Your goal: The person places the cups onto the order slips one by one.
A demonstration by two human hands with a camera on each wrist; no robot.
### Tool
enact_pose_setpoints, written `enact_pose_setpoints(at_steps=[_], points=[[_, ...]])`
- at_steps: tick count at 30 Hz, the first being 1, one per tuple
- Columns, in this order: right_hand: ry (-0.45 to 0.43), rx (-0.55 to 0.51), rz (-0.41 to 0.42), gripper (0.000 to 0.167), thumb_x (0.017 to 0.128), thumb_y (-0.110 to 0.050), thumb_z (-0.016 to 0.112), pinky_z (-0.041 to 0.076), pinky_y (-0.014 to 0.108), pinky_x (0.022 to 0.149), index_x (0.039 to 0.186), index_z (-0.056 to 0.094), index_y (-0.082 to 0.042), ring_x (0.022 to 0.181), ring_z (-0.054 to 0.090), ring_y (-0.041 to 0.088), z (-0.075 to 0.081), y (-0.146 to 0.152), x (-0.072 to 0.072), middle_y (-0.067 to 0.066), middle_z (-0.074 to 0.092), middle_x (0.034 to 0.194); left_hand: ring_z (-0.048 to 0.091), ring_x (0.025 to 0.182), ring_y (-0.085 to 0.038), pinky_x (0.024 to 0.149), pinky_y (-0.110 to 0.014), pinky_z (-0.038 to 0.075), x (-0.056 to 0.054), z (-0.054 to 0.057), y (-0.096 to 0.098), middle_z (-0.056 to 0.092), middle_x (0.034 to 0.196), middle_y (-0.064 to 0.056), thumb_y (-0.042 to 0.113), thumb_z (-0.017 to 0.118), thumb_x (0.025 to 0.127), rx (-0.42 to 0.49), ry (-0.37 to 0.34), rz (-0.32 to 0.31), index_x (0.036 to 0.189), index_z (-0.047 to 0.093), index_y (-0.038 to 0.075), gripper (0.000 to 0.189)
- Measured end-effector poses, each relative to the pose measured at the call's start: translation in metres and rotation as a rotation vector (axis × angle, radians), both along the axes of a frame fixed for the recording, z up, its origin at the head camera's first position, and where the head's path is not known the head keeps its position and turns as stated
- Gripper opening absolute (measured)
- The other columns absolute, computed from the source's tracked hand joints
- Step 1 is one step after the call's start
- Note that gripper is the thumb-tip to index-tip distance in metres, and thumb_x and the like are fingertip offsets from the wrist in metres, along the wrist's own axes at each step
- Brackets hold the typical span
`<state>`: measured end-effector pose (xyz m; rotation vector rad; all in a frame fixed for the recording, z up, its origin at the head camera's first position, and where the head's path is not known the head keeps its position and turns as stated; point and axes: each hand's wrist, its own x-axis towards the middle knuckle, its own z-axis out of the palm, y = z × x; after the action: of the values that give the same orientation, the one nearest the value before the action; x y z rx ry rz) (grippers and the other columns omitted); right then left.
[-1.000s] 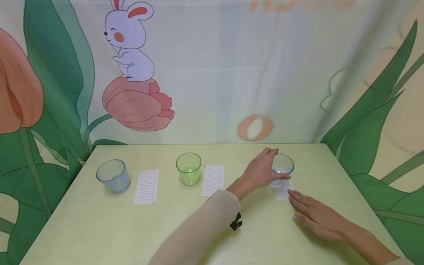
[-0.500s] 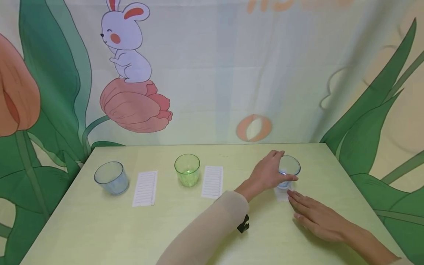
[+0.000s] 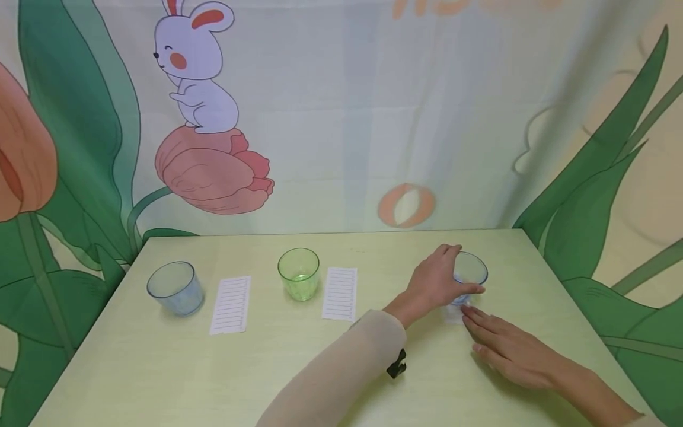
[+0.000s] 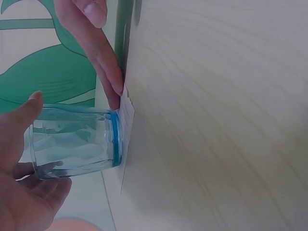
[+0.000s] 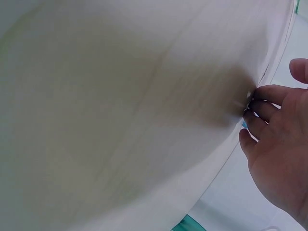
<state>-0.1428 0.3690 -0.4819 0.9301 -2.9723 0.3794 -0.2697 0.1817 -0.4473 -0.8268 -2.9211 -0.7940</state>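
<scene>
My left hand grips a clear blue-tinted glass, thumb on the near side and fingers round the far side. In the left wrist view the glass stands upright with its thick blue base over a small white paper slip. Only the near part of this slip shows in the head view; the glass hides the rest. My right hand lies low over the table with fingers extended, fingertips at the slip's near right edge. In the right wrist view those fingers meet the tabletop.
A green glass and another bluish glass stand to the left on the pale table. Lined paper slips lie beside them, one in the middle and one farther left. A printed curtain hangs behind the table's back edge.
My left hand has moved the glass to the right, over the paper slip, covering more of it. The right hand has stayed nearly still. The head view has shifted slightly.
</scene>
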Motion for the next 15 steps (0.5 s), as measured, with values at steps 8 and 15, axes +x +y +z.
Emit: enact_pose_setpoints(at_steps=[8,15], points=[[-0.009,0.002,0.001,0.057,0.111,-0.031,0.054,-0.001,0.005,0.118,0.158,0.046,0.002,0.149,0.043,0.042,0.0012,0.0011,-0.0037,0.020,0.040,0.166,0.057,0.136,-0.011,0.106,-0.024,0.051,0.0001,0.0017,-0.0013,0.050,0.158,0.005,0.071,0.077,0.085,0.016,0.003,0.002,0.161,0.043,0.019,0.098],[-0.027,0.017,-0.007,0.061,0.110,-0.034,0.055,-0.004,0.005,0.117,0.159,0.045,0.000,0.150,0.042,0.041,-0.0024,0.0031,-0.0019,0.019,0.038,0.167,0.055,0.138,-0.012,0.106,-0.024,0.051,0.0024,-0.0058,-0.0019,0.048,0.159,0.005,0.071,0.078,0.084,0.071,-0.044,0.011,0.163,0.040,0.020,0.102]])
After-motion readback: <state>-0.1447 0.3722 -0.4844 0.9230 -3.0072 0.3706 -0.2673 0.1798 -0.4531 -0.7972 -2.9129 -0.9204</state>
